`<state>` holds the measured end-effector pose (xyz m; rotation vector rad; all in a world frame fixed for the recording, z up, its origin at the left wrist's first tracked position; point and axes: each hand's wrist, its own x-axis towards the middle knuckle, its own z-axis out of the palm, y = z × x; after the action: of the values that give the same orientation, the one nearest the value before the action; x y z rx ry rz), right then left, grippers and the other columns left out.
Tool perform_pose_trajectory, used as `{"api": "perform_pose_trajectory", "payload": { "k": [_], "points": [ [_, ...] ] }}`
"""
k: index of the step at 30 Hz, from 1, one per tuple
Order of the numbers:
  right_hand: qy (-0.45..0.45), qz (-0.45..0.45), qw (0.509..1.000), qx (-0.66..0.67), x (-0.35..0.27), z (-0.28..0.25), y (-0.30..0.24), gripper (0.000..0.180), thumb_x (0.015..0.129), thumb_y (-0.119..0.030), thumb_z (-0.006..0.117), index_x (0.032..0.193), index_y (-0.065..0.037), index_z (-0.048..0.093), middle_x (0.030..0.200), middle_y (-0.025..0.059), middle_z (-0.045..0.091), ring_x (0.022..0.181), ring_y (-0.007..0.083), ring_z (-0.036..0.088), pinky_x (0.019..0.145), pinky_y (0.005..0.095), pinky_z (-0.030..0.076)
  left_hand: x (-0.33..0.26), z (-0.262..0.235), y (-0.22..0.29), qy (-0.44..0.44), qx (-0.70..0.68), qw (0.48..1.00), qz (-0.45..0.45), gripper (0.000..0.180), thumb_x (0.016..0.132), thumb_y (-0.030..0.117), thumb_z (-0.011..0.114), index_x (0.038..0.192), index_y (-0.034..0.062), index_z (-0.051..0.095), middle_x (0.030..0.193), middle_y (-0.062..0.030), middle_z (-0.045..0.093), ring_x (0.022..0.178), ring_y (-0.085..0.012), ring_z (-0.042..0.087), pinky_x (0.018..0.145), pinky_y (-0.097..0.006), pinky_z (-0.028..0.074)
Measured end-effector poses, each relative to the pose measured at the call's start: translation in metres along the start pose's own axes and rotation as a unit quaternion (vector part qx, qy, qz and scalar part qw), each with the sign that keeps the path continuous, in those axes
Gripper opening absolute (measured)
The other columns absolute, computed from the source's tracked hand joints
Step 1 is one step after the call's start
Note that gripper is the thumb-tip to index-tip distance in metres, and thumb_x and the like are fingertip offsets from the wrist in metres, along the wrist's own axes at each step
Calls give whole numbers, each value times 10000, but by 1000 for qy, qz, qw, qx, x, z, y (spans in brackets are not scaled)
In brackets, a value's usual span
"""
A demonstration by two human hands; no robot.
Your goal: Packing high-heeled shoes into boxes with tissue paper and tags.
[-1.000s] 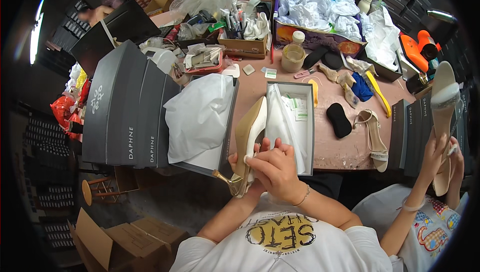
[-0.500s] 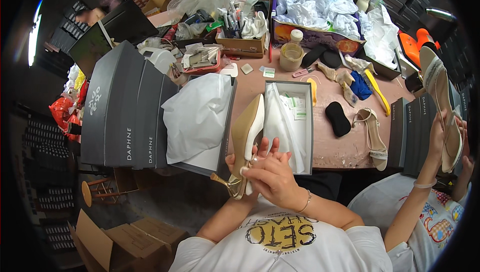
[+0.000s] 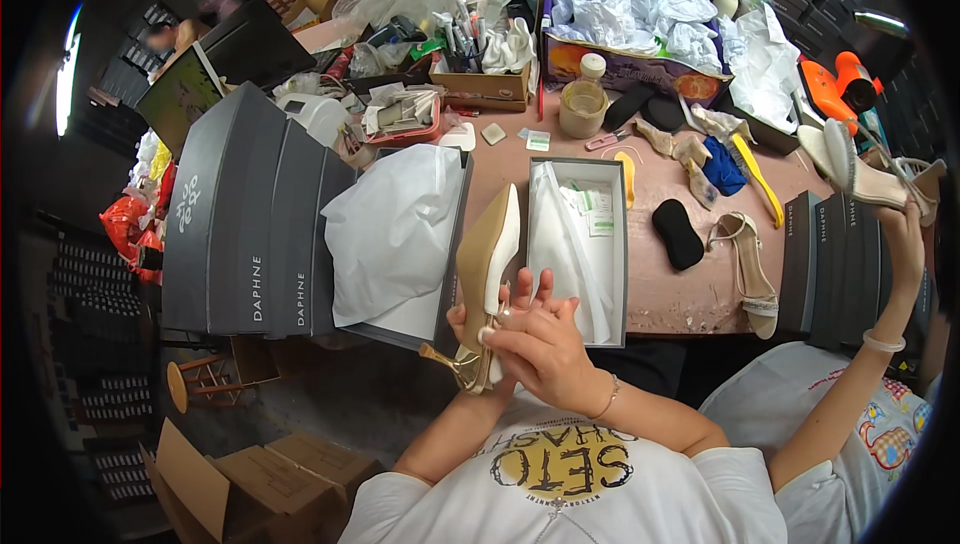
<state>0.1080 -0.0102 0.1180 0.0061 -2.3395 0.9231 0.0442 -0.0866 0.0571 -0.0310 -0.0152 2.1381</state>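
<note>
A pointed white high-heeled shoe [image 3: 487,256] with a tan sole and a gold heel is held upright in front of my chest, its toe pointing away from me. My left hand [image 3: 528,290] is wrapped round it from behind, with the thumb at its left edge and fingertips showing on the right. My right hand [image 3: 545,356] is closed in a pinch against the shoe's rear part, above the heel. Whatever lies between those fingertips is too small to make out. Just beyond, an open shoebox [image 3: 621,274] contains white tissue and small packets.
Left of it stands another open box with white paper [image 3: 390,229], beside upright grey shoeboxes [image 3: 235,234]. A black pad [image 3: 677,234], a sandal [image 3: 745,269], a yellow brush [image 3: 757,182] and a glue jar [image 3: 582,104] lie rightward. A co-worker's hand [image 3: 900,234] holds sandals.
My shoe has tilted slightly left, while my pinching right hand stays almost in place. On the right, the co-worker's sandals have swung from upright to nearly level, and that arm has shifted rightward.
</note>
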Motion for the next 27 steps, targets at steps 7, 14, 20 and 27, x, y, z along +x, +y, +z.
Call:
{"api": "perform_pose_trajectory", "payload": {
  "k": [7,14,20,27],
  "points": [
    [45,-30,997,-48,0,5,19,303,727,-73,674,1028,-110,657,884,-18,623,822,130,587,786,335,334,-2,-6,12,65,-4,998,-11,506,817,548,514,1033,128,695,1245,-90,577,1284,-320,417,1136,-489,264],
    [49,-5,998,-26,0,3,17,354,726,-48,689,1074,-106,655,909,-12,625,803,138,564,766,327,328,-2,-13,9,39,6,999,18,575,821,620,533,1031,106,682,1201,-73,603,1303,-324,398,1139,-483,261],
    [24,39,997,62,-7,3,3,375,717,16,697,1069,-111,670,899,14,621,770,172,549,761,326,325,-1,-7,3,-32,56,998,4,520,835,655,461,1041,251,716,1281,42,579,1341,-255,345,1118,-617,145],
    [31,-8,999,15,-10,-2,10,370,735,-40,688,1096,-100,639,934,5,627,821,165,570,742,342,322,-5,-10,2,-43,69,997,-3,490,856,621,482,1073,240,700,1313,9,551,1360,-272,308,1141,-541,150]
  ]
}}
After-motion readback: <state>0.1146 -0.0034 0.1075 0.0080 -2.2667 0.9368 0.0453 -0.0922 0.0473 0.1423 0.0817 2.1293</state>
